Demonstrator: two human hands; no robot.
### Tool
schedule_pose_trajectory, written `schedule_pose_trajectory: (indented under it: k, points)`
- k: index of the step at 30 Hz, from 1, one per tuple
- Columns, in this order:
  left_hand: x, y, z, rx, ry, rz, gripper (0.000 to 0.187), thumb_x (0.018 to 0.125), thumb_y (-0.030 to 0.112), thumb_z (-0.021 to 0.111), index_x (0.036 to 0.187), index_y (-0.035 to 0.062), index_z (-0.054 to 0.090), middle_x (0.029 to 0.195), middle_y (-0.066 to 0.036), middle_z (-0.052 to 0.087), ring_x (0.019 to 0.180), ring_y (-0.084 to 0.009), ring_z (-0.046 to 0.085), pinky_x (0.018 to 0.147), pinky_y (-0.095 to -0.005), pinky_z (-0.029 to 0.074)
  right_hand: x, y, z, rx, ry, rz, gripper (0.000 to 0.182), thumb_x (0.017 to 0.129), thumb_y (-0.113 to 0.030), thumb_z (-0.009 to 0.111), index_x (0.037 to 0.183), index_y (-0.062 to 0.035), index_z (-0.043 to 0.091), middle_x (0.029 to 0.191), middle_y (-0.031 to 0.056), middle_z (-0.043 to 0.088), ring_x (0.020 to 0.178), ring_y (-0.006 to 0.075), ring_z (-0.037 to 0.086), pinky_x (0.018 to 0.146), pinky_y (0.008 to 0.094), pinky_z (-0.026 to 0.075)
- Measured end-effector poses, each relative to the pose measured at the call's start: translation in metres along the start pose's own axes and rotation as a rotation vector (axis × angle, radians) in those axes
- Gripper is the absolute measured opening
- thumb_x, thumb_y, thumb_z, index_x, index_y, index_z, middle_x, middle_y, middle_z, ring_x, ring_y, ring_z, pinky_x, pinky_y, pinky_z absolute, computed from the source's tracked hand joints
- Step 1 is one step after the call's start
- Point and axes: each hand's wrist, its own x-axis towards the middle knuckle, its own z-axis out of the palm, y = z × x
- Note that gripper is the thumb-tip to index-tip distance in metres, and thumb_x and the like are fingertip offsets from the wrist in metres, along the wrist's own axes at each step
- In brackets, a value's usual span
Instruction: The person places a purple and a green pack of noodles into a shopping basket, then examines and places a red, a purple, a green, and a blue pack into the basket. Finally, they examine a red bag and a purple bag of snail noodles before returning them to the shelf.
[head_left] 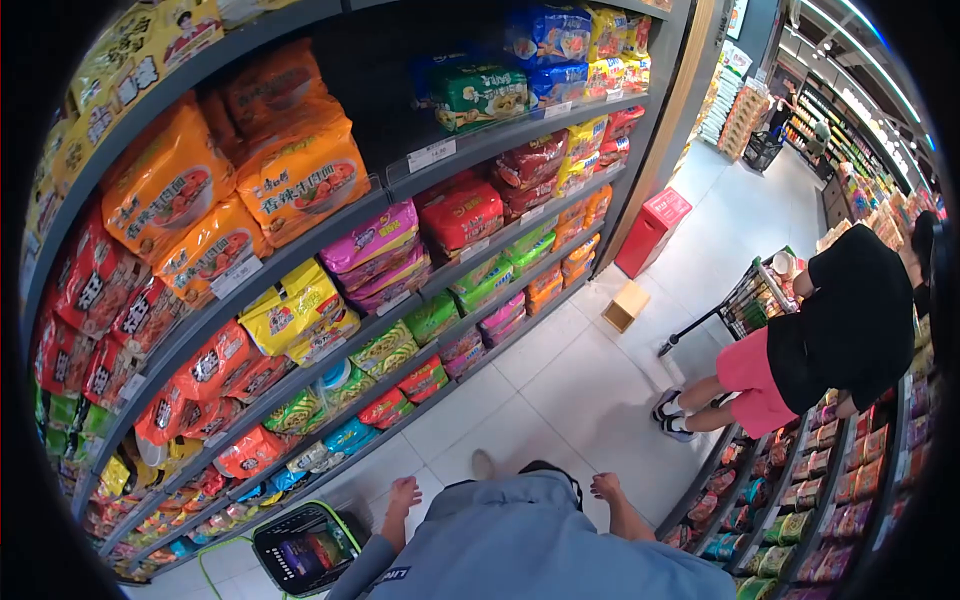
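Note:
My left hand (404,493) hangs low beside my body, its fingers loosely apart and holding nothing. Closest to it is a black shopping basket (270,560) with a green handle on the floor, and a few dark, colourful packets (308,553) lie inside. On my other side, my right hand (605,487) is lowered with its fingers curled in, and nothing shows in it. Shelves of instant noodle packs rise in front and to the left, among them orange multipacks (305,185), a yellow pack (292,305) and a purple pack (372,240).
A person (850,310) in a black top and pink shorts stands right, beside a shopping cart (760,295). A red bin (653,232) and an open cardboard box (626,306) are at the shelf end. Another noodle shelf (800,500) borders the right.

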Motion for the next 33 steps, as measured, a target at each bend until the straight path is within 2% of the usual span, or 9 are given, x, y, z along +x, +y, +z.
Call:
schedule_pose_trajectory:
  k: [7,13,15,18,22,23,28,32,33]
  points:
    - [0.004,0.059,0.015,-0.008,0.069,0.003,0.033,0.087,0.027,0.056,0.111,0.0044,0.053,0.098,-0.015,0.059,0.083,-0.0277,0.064,0.066,-0.0384,0.056,0.043,-0.088,0.007,-0.127,-0.103,-0.107,0.027,0.087,-0.018,0.052,0.108,-0.0033,0.06,0.086,0.0113,0.065,0.072,0.0225,0.065,0.064,0.0364,0.053]
    - [0.032,-0.074,-0.001,-0.368,0.251,-0.244,0.037,0.086,0.028,0.057,0.11,0.0005,0.05,0.097,-0.02,0.059,0.08,-0.0341,0.063,0.069,-0.0433,0.053,0.092,-0.192,0.002,-0.244,-0.187,-0.223,0.026,0.086,-0.02,0.054,0.105,-0.0031,0.061,0.084,0.0105,0.066,0.068,0.0211,0.065,0.058,0.0339,0.052]
    - [0.01,-0.101,0.0,1.186,0.097,0.47,0.031,0.082,0.026,0.061,0.098,0.0005,0.055,0.096,-0.024,0.061,0.082,-0.0379,0.062,0.071,-0.0482,0.049,0.105,-0.229,-0.004,-0.283,-0.186,-0.25,0.026,0.086,-0.02,0.054,0.104,-0.0028,0.061,0.084,0.0104,0.066,0.067,0.0206,0.065,0.057,0.033,0.052]
    - [0.01,-0.093,0.042,1.194,0.097,0.072,0.027,0.078,0.025,0.062,0.088,0.0007,0.056,0.095,-0.027,0.061,0.081,-0.0403,0.061,0.068,-0.0517,0.043,0.124,-0.276,-0.012,-0.332,-0.216,-0.3,0.027,0.086,-0.021,0.053,0.105,-0.0026,0.061,0.085,0.0108,0.066,0.068,0.02,0.065,0.057,0.0321,0.052]
    - [-0.015,-0.102,0.076,0.798,0.095,0.257,0.029,0.082,0.027,0.06,0.094,0.0015,0.054,0.091,-0.022,0.061,0.082,-0.0361,0.064,0.074,-0.0487,0.049,0.154,-0.318,-0.02,-0.363,-0.24,-0.334,0.028,0.087,-0.021,0.053,0.106,-0.0025,0.061,0.085,0.0108,0.066,0.066,0.0195,0.064,0.056,0.0324,0.053]
    - [-0.045,-0.008,0.116,0.573,0.18,0.503,0.035,0.086,0.03,0.058,0.098,-0.0011,0.051,0.09,-0.019,0.06,0.083,-0.0306,0.064,0.073,-0.0429,0.054,0.162,-0.327,-0.022,-0.355,-0.25,-0.354,0.028,0.087,-0.021,0.054,0.106,-0.0024,0.061,0.084,0.0108,0.066,0.066,0.0193,0.064,0.055,0.0325,0.053]
    - [-0.026,0.066,0.167,-0.351,0.335,0.002,0.047,0.089,0.034,0.054,0.114,-0.0049,0.048,0.098,-0.019,0.059,0.08,-0.0305,0.064,0.063,-0.0397,0.056,0.186,-0.393,-0.029,-0.118,-0.362,-0.703,0.022,0.082,-0.02,0.056,0.089,-0.0019,0.067,0.071,0.0088,0.066,0.057,0.0158,0.061,0.05,0.0281,0.049]
    - [-0.025,0.063,0.186,-0.381,0.329,0.021,0.048,0.089,0.032,0.054,0.118,-0.0052,0.047,0.098,-0.02,0.059,0.08,-0.0309,0.064,0.062,-0.0407,0.056,0.143,-0.571,-0.056,-0.237,0.122,-1.33,0.028,0.091,-0.022,0.05,0.078,-0.0011,0.063,0.064,0.0097,0.063,0.059,0.0175,0.06,0.056,0.0333,0.048]
    - [-0.03,0.066,0.191,-0.357,0.337,-0.043,0.044,0.088,0.028,0.053,0.117,-0.0054,0.048,0.098,-0.02,0.059,0.08,-0.0309,0.064,0.063,-0.0406,0.056,0.089,-0.63,-0.076,0.047,-0.081,-1.318,0.027,0.092,-0.022,0.05,0.082,-0.0008,0.062,0.069,0.0111,0.063,0.064,0.0178,0.061,0.059,0.0338,0.047]
